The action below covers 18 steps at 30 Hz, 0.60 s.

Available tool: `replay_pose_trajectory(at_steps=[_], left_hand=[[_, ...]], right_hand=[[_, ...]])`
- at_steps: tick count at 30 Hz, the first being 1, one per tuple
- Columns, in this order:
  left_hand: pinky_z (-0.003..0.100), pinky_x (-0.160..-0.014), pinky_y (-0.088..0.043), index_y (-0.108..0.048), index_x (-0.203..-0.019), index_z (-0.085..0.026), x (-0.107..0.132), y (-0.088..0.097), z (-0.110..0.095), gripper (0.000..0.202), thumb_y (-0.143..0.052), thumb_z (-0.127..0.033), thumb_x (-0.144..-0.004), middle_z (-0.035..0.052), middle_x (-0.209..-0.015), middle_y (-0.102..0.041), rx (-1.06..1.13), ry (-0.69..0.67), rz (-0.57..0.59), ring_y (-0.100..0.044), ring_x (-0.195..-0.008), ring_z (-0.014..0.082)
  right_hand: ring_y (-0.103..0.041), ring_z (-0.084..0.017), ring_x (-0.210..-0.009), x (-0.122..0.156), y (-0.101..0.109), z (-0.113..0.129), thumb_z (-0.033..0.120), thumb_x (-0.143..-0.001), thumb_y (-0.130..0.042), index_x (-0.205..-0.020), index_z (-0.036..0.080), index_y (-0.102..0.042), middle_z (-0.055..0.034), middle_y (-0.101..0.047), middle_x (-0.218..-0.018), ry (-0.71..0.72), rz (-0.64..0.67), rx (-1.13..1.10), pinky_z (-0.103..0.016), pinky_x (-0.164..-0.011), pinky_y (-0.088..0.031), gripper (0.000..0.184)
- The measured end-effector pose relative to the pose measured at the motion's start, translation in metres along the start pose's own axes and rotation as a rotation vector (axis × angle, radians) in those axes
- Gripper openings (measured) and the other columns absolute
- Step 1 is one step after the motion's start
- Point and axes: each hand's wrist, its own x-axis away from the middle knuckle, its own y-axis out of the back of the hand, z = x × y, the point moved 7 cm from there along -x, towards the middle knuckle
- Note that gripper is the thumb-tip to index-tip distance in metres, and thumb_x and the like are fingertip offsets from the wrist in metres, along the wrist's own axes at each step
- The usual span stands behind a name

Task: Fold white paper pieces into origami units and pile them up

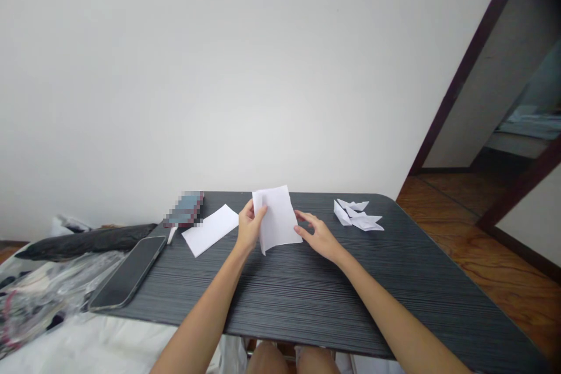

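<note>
A creased white sheet of paper [280,216] is raised over the dark table, with a narrow fold along its left side. My left hand [250,227] grips that folded side, thumb in front and fingers behind. At the right edge of the sheet is my right hand [319,238]; its thumb overlaps the edge and its fingertips meet it, in a light hold. A folded white paper [211,230] lies to the left of my left hand. Beyond my right hand, several folded pointed paper pieces [357,214] lie in a loose group.
The dark table [307,298] stands against a white wall [263,70]. A smartphone [129,272] lies at its left edge, and a partly pixelated object [186,208] sits at the back left. Plastic bags [65,283] and a black wrapped bundle [92,241] lie left of the table.
</note>
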Motion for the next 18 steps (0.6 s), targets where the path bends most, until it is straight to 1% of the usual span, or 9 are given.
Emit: replay_pose_trajectory(at_steps=[1,3,6,8,10,13,15,18], left_hand=[[0.029,-0.073,-0.044,-0.053,-0.101,-0.013,0.001,-0.005,0.004,0.039,-0.055,-0.036,-0.069,0.0082,-0.096,-0.061,0.053,0.033,0.028,-0.056,-0.088,0.0205],[0.029,-0.073,-0.044,-0.054,-0.102,-0.014,0.005,-0.013,0.010,0.039,-0.056,-0.036,-0.069,0.0076,-0.093,-0.062,0.123,0.087,0.083,-0.057,-0.085,0.0197],[0.029,-0.072,-0.044,-0.054,-0.105,-0.014,0.009,-0.023,0.015,0.041,-0.055,-0.037,-0.071,0.0076,-0.091,-0.063,0.165,0.137,0.176,-0.058,-0.081,0.0185],[0.029,-0.071,-0.044,-0.055,-0.104,-0.013,0.010,-0.026,0.015,0.041,-0.054,-0.038,-0.071,0.0079,-0.090,-0.064,0.131,0.133,0.214,-0.058,-0.080,0.0187],[0.028,-0.070,-0.044,-0.058,-0.100,-0.012,0.009,-0.025,0.014,0.040,-0.054,-0.039,-0.072,0.0077,-0.087,-0.064,0.062,0.109,0.238,-0.057,-0.079,0.0188],[0.026,-0.064,-0.043,-0.062,-0.091,-0.011,0.007,-0.023,0.016,0.035,-0.052,-0.039,-0.073,0.0060,-0.080,-0.064,-0.024,0.087,0.259,-0.056,-0.072,0.0172],[0.024,-0.060,-0.042,-0.063,-0.085,-0.011,0.006,-0.021,0.020,0.032,-0.051,-0.039,-0.073,0.0043,-0.073,-0.063,-0.051,0.087,0.249,-0.055,-0.067,0.0155],[0.023,-0.055,-0.041,-0.063,-0.077,-0.011,0.002,-0.016,0.030,0.032,-0.051,-0.040,-0.072,0.0026,-0.063,-0.061,-0.082,0.104,0.195,-0.054,-0.062,0.0147]], right_hand=[[-0.052,-0.020,-0.090,0.001,-0.006,0.001,0.039,-0.072,-0.051,-0.109,0.018,-0.054,-0.0074,-0.058,-0.103,-0.022,0.019,-0.069,-0.034,-0.078,-0.040,0.042],[-0.056,-0.020,-0.077,0.002,-0.013,-0.004,0.042,-0.071,-0.051,-0.093,0.014,-0.062,-0.0072,-0.064,-0.087,-0.110,0.015,-0.209,-0.032,-0.067,-0.044,0.037],[-0.056,-0.018,-0.057,0.003,-0.010,-0.017,0.047,-0.069,-0.052,-0.071,0.011,-0.065,-0.0051,-0.065,-0.065,-0.244,-0.065,-0.353,-0.028,-0.050,-0.042,0.039],[-0.055,-0.017,-0.053,0.004,-0.004,-0.027,0.049,-0.066,-0.055,-0.064,0.011,-0.064,-0.0038,-0.064,-0.059,-0.295,-0.133,-0.417,-0.026,-0.047,-0.041,0.039],[-0.056,-0.018,-0.053,0.004,0.001,-0.035,0.049,-0.064,-0.057,-0.062,0.012,-0.063,-0.0036,-0.064,-0.059,-0.329,-0.186,-0.498,-0.027,-0.047,-0.042,0.038],[-0.058,-0.019,-0.055,0.004,0.004,-0.042,0.049,-0.062,-0.059,-0.063,0.012,-0.064,-0.0051,-0.065,-0.063,-0.366,-0.218,-0.591,-0.029,-0.050,-0.044,0.037],[-0.059,-0.020,-0.058,0.005,0.003,-0.044,0.050,-0.060,-0.060,-0.065,0.012,-0.065,-0.0059,-0.066,-0.065,-0.384,-0.224,-0.605,-0.030,-0.051,-0.045,0.038],[-0.059,-0.022,-0.061,0.006,0.001,-0.045,0.050,-0.059,-0.061,-0.070,0.012,-0.066,-0.0060,-0.066,-0.065,-0.392,-0.238,-0.606,-0.031,-0.052,-0.046,0.040]])
